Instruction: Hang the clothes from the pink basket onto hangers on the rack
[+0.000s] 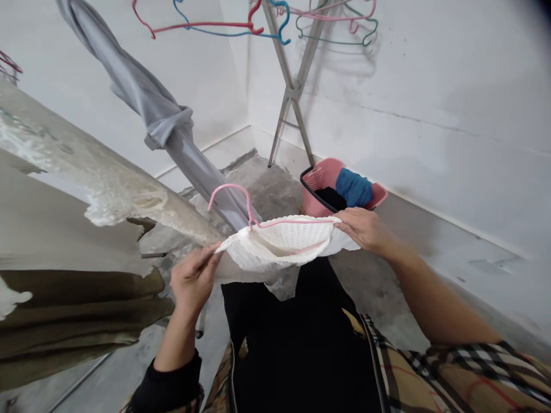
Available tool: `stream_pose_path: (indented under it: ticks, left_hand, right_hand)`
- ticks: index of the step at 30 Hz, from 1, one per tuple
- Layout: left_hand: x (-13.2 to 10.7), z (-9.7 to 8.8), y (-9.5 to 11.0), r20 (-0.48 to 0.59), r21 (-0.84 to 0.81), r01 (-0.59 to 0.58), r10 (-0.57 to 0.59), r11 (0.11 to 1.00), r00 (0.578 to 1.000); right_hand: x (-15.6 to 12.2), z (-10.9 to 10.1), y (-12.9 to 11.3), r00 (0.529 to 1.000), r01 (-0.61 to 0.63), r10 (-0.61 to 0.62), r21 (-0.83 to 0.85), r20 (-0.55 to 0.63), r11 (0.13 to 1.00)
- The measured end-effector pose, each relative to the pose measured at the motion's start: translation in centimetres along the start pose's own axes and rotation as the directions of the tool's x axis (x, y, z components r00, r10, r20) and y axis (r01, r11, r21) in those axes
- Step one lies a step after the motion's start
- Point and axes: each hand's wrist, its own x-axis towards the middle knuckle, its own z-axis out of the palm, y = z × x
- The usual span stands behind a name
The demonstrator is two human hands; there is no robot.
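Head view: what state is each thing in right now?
White top: held stretched open, hanger inside.
Pink hanger: partly in the top, hook free.
Left hand: pinching the top's left edge.
Right hand: gripping its right edge.
Pink basket: on the floor, holding clothes.
Grey cloth: hanging, knotted.

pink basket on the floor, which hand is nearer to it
Right. The right hand holds the white knit garment just beside the pink basket; the left hand pinches its other end, farther off.
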Motion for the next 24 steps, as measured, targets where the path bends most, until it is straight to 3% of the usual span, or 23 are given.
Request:
stream_pose_path:
  ticks: [3, 7, 13, 16, 18, 21, 23, 24]
  left_hand:
    - [0.2, 1.0, 0.6, 0.04, -0.061, 0.015, -0.013, 0.998, 0.999]
    - [0.4, 2.1, 0.9, 0.071, -0.154, 0.021, -0.01, 0.988, 0.997]
    - [0.7, 2.2, 0.8, 0.057, -0.257, 0.06, -0.046, 0.965, 0.997]
    - [0.4, 1.9, 0.2, 0.082, -0.284, 0.15, -0.132, 0.947, 0.988]
    - [0.1, 1.6, -0.9, -0.002, -0.27, 0.256, -0.267, 0.928, 0.964]
    - [-0.2, 1.4, -2.8, -0.2, -0.282, 0.406, -0.467, 0.869, 0.861]
    - [-0.2, 1.5, -3.6, -0.251, -0.265, 0.444, -0.505, 0.856, 0.825]
    - [-0.1, 1.6, -3.6, -0.258, -0.224, 0.431, -0.48, 0.874, 0.838]
  right_hand:
    - [-0.2, -0.2, -0.9, 1.0, -0.002, 0.003, 0.047, -0.015, 0.999]
    - [-0.6, -0.4, -1.0, 0.993, 0.001, 0.005, 0.054, -0.122, 0.999]
    - [-0.9, -1.1, -1.0, 0.974, 0.042, -0.033, 0.037, -0.225, 0.998]
    - [-1.4, -1.3, -0.3, 0.976, 0.023, -0.016, 0.027, -0.219, 0.999]
    - [-2.0, -1.5, 0.5, 0.978, -0.007, 0.008, 0.007, -0.208, 1.0]
    - [-3.0, -1.9, 1.6, 0.978, -0.035, 0.03, -0.021, -0.206, 0.999]
    - [-3.3, -2.0, 1.7, 0.974, -0.038, 0.034, -0.013, -0.224, 0.999]
    - [-3.3, -2.0, 1.6, 0.97, -0.035, 0.033, -0.007, -0.241, 0.999]
